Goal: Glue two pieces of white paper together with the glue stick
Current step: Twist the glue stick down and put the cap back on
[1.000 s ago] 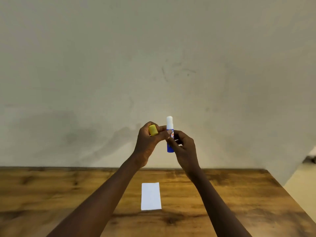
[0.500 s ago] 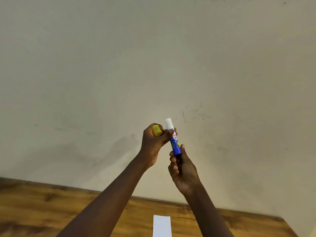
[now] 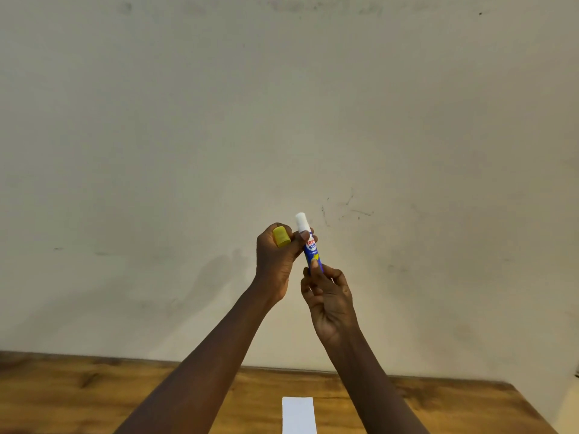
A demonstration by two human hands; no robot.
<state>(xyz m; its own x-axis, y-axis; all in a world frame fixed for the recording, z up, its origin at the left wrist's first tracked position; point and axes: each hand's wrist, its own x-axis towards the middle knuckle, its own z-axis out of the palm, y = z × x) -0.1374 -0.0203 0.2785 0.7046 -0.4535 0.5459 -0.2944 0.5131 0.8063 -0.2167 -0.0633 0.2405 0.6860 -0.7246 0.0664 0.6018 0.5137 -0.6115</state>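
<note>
A blue glue stick (image 3: pixel 311 245) is held upright in front of the wall, its white glue end exposed at the top. My right hand (image 3: pixel 329 296) grips its lower end with the fingertips. My left hand (image 3: pixel 277 261) holds the yellow cap (image 3: pixel 281 236) in its curled fingers, and its thumb and forefinger pinch the stick's upper part. A white piece of paper (image 3: pixel 298 415) lies flat on the wooden table (image 3: pixel 94 399) below my arms, cut off by the bottom edge. Only one sheet can be seen.
A plain beige wall (image 3: pixel 282 120) fills most of the view behind the table. The table's right edge (image 3: pixel 532 408) runs diagonally at the lower right.
The view has tilted up, so the table and paper sit lower in frame. My right hand has slid down to the stick's lower end; the stick leans slightly left.
</note>
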